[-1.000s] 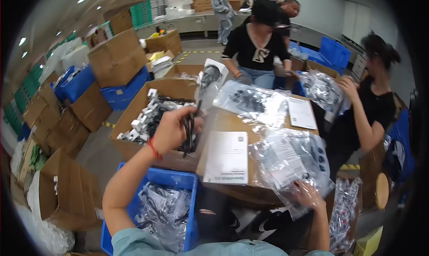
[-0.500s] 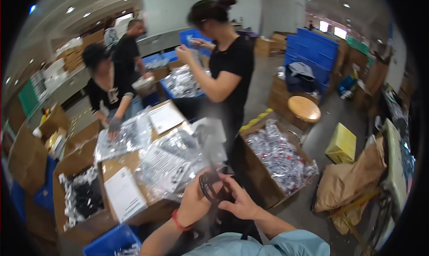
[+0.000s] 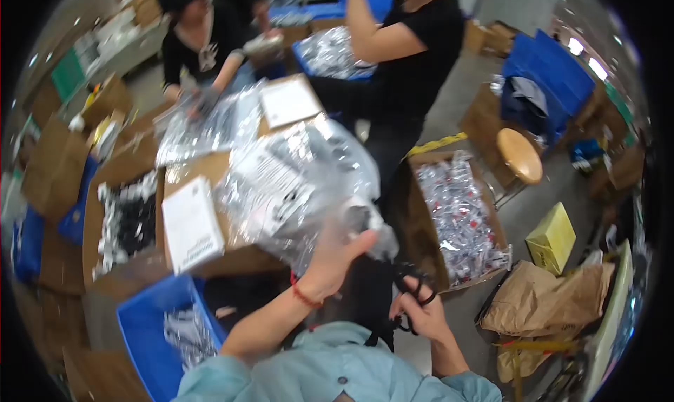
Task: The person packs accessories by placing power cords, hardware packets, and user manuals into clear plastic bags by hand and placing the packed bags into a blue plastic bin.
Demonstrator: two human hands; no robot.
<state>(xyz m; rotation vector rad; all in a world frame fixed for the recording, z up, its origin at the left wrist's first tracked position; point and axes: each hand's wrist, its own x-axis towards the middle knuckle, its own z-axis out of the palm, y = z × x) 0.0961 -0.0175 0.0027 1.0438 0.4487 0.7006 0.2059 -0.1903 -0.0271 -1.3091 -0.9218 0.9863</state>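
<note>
My left hand, blurred by motion, is at the near edge of a heap of clear plastic bags. Its thumb presses toward a crumpled clear plastic bag that hangs by the fingers; the fingertips are smeared. A red band circles that wrist. Lower right, my right hand is closed around black looped handles that look like scissors; the blades are hard to make out. Printed sheets show through the bags on the table.
White papers lie beside a carton of black and white pieces. A blue bin stands at lower left. Right of the table are a carton of clear packets and a round stool. Two co-workers in black stand across the table.
My hands have moved apart: the right went down and right with the black looped tool, the left stays by the bags. The view has tilted down, showing more of the blue bin.
</note>
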